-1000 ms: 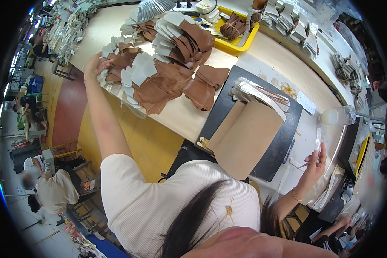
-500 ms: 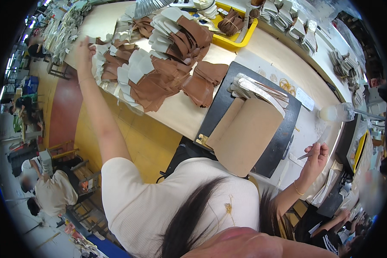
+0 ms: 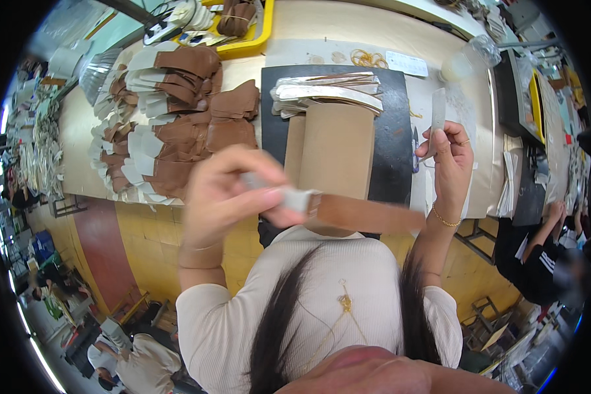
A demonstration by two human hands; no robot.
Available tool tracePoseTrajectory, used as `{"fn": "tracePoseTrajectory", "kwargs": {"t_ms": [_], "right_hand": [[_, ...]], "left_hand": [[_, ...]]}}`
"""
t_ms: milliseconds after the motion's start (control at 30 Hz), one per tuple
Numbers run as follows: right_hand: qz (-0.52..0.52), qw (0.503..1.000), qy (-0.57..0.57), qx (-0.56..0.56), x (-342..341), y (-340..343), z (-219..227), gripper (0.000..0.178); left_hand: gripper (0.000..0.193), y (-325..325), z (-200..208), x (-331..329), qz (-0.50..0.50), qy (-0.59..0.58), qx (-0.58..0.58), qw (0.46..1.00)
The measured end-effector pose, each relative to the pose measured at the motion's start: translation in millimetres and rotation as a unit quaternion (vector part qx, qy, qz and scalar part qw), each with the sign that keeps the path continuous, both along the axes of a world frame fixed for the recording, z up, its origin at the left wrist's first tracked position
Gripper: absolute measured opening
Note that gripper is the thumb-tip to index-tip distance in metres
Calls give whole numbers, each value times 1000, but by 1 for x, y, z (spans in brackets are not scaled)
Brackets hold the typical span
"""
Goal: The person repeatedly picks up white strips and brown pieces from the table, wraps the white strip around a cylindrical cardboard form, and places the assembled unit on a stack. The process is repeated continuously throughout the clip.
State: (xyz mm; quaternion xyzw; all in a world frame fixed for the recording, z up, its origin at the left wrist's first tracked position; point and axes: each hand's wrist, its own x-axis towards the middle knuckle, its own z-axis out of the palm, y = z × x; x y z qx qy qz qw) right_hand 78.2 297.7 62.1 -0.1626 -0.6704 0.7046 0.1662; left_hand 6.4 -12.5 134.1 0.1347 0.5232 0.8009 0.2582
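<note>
My left hand (image 3: pixel 226 187) is pinched on the pale end of a brown leather piece (image 3: pixel 374 214), blurred by motion, which stretches rightward in front of my chest. My right hand (image 3: pixel 454 154) grips a thin, pale, flat strip-shaped tool (image 3: pixel 438 108) that points up from the fingers. Between and beyond my hands, a curved tan board (image 3: pixel 340 148) rests on a black mat (image 3: pixel 391 141). At its far end lies a stack of pale-edged strips (image 3: pixel 328 93). To the left are piles of brown leather pieces (image 3: pixel 177 148) with whitish ends.
A yellow tray (image 3: pixel 264 29) holding bundled brown pieces stands at the far left. Yellow rubber bands (image 3: pixel 369 59), a white card (image 3: pixel 406 64) and a clear bottle (image 3: pixel 469 58) with pale contents are at the far right. Other people sit at work on both sides.
My left hand has come back from the far left leather piles to my chest, now with a leather piece in it. The right hand still holds the strip tool, now more upright. The view has turned.
</note>
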Motion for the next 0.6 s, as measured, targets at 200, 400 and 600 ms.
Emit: {"fn": "tracePoseTrajectory", "kwargs": {"t_ms": [200, 400, 600], "right_hand": [[-31, 999, 16, -20, 21, 8, 17, 16], [148, 982, -116, -8, 12, -34, 34, 10], [293, 932, -206, 65, -21, -75, 49, 12]], "left_hand": [[19, 23, -58, -3, -51, -143, -137, 979], [22, 4, -73, -7, -60, -207, -105, 971], [22, -2, -75, -9, -42, -204, -85, 974]]}}
